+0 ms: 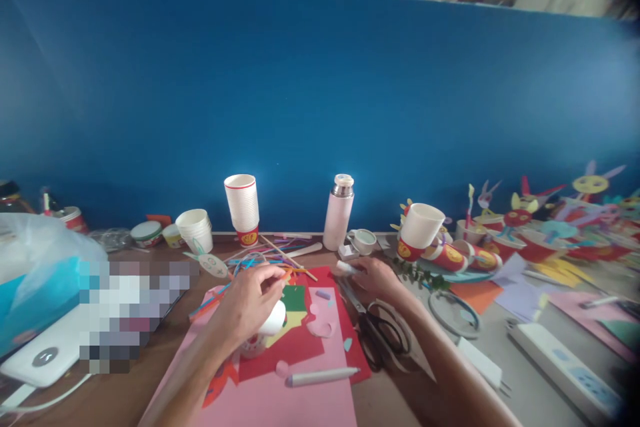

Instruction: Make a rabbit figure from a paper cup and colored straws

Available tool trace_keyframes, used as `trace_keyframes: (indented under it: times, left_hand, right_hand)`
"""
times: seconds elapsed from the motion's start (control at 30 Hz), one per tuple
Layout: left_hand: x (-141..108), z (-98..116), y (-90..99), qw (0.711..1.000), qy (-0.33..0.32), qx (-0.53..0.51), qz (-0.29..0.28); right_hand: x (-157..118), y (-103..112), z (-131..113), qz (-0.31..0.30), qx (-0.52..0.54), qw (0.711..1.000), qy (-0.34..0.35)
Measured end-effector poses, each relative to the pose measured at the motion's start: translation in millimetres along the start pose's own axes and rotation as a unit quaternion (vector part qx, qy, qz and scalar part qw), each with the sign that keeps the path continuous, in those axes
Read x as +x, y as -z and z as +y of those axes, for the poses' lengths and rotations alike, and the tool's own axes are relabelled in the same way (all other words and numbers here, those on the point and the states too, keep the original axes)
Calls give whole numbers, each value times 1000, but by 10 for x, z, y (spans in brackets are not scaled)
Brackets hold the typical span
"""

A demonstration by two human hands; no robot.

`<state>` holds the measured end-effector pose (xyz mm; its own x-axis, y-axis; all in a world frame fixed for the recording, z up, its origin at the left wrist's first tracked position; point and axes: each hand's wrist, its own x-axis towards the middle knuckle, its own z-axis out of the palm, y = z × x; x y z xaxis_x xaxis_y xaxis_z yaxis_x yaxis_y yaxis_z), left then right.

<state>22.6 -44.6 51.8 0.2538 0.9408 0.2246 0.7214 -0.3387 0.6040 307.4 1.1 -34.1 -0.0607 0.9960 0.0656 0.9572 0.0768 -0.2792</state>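
My left hand (pixel 253 297) pinches a small orange piece (pixel 286 276) between thumb and fingertips, above the paper sheets. Just below it is a small white cylinder (pixel 274 319). My right hand (pixel 375 277) has its fingers closed round a short white tube (pixel 346 268) near the back of the red paper (pixel 357 347). Black-handled scissors (pixel 385 333) lie under my right forearm. Green, yellow and pink paper pieces rest on the red paper, and a grey-white marker (pixel 325 376) lies across the pink sheet (pixel 300 407).
A tall stack of paper cups (pixel 243 210) and a pink-white flask (pixel 339 213) stand at the back. Paper-cup crafts (pixel 520 217) crowd the right. A power strip (pixel 563 363) lies front right; a plastic bag (pixel 40 267) and white power bank (pixel 47 357) are left.
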Motion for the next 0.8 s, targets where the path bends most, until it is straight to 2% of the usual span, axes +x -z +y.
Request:
trace_keyframes:
  times: [0.13,0.3,0.5,0.67,0.8]
  left_hand:
    - [4,-21,-4,1000,5,-3,-2]
    - [23,-35,-12,1000,2,0,-8]
    - [22,-45,-11,1000,4,-2,-5]
    - [9,-53,-6,1000,11,-11,-10]
    - [11,-65,-6,1000,10,-18,-8]
  right_hand:
    - [3,168,180,-6,-36,998,-46]
    - [-33,165,311,-34,-71,994,-70]
    - [-38,150,217,-23,-96,993,-68]
    - [-17,28,79,6,-106,993,-44]
    - [-9,-32,87,19,-106,994,-32]
